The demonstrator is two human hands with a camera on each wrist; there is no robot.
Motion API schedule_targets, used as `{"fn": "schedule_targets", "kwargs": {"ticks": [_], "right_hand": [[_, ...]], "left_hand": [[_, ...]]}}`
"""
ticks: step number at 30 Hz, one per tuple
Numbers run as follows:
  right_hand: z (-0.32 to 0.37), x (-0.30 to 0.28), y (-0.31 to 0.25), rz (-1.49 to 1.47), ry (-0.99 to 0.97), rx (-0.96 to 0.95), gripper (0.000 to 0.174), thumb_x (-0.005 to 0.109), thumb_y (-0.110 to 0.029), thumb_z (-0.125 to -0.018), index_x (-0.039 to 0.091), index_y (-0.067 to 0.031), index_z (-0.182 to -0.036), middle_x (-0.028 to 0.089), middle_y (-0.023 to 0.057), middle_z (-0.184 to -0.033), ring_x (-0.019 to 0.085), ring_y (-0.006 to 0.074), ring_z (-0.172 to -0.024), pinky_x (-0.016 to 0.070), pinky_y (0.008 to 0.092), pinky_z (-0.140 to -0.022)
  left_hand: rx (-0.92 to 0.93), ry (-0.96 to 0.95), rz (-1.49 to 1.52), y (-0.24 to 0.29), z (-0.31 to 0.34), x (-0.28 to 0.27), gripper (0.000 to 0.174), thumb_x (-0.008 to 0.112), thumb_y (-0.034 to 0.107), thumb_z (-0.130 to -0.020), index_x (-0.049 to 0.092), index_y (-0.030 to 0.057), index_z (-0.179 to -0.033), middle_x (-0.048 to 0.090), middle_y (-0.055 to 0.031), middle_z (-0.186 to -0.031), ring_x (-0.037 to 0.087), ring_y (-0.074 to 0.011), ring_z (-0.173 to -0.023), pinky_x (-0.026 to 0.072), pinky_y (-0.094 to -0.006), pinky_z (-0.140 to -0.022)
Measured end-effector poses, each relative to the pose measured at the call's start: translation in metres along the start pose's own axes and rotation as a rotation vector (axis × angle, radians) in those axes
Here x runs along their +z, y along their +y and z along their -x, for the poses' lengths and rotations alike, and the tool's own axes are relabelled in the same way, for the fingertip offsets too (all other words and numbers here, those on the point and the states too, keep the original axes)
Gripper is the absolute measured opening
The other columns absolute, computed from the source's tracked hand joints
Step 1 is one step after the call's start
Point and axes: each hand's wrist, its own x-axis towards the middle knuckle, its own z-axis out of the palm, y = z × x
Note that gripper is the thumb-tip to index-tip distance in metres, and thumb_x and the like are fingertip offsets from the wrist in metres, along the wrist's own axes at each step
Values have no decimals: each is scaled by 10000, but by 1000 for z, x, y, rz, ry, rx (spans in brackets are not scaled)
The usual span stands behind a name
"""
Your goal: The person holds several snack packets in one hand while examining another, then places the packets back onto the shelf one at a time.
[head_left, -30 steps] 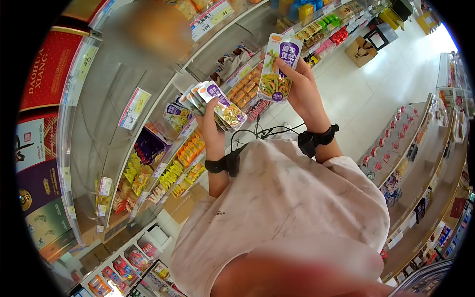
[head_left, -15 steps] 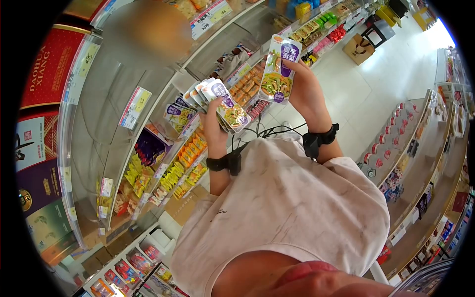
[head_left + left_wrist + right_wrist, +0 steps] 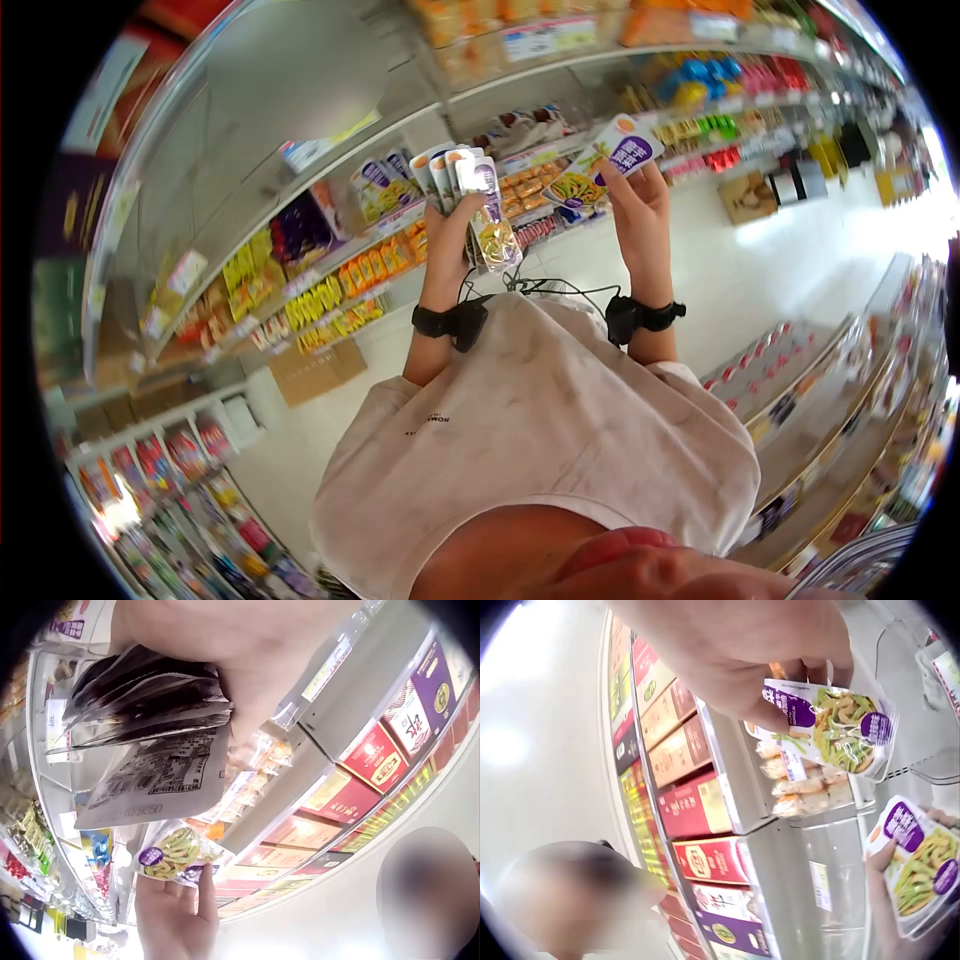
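My left hand [image 3: 452, 232] grips a fanned stack of several snack packets [image 3: 462, 190], white and purple with a picture of green vegetable strips; the left wrist view shows their printed backs [image 3: 154, 774]. My right hand [image 3: 637, 200] holds one more packet of the same kind [image 3: 605, 165] up beside the stack, and it appears in the right wrist view [image 3: 832, 727] pinched by the fingers. Both hands are raised in front of a shop shelf [image 3: 400, 215]. More of these packets [image 3: 375, 190] stand on that shelf just left of the stack.
Shelves of packaged snacks [image 3: 300, 300] run along the left and far side of the aisle. Red and purple gift boxes [image 3: 697, 862] fill the upper shelves. A second shelf unit [image 3: 830, 400] stands on the right. A cardboard box [image 3: 310, 372] and a paper bag [image 3: 748, 196] sit on the white floor.
The head view has swung, so shelves now look more level. Both hands have shifted closer together and lower in view; the single packet has tilted sideways. Grips are unchanged.
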Motion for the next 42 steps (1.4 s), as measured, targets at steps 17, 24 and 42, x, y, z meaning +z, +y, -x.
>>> {"fn": "schedule_targets", "kwargs": {"ticks": [17,24,42], "right_hand": [[-126,128,160,1149,-636,-726,350,724,-103,-882,617,-10,-1202,671,246,-1119,669,435,-969,547,458,-789],[-197,128,210,1441,-674,-786,351,702,-256,-890,664,-65,-1183,663,225,-1159,610,451,-1058,501,510,-898],[-256,133,260,1612,-753,-804,361,602,-195,-936,632,-88,-1279,642,196,-1252,594,391,-1165,461,477,-1010]], "left_hand": [[254,404,324,58,63,-120,372,739,91,-813,581,39,-1146,653,-34,-977,655,-131,-841,532,-287,-725],[280,394,337,55,72,-143,416,748,116,-823,571,51,-1194,647,-37,-1057,651,-146,-925,533,-308,-785],[292,356,346,59,77,-148,401,735,96,-836,565,43,-1197,655,-35,-1020,652,-135,-886,535,-300,-754]]}}
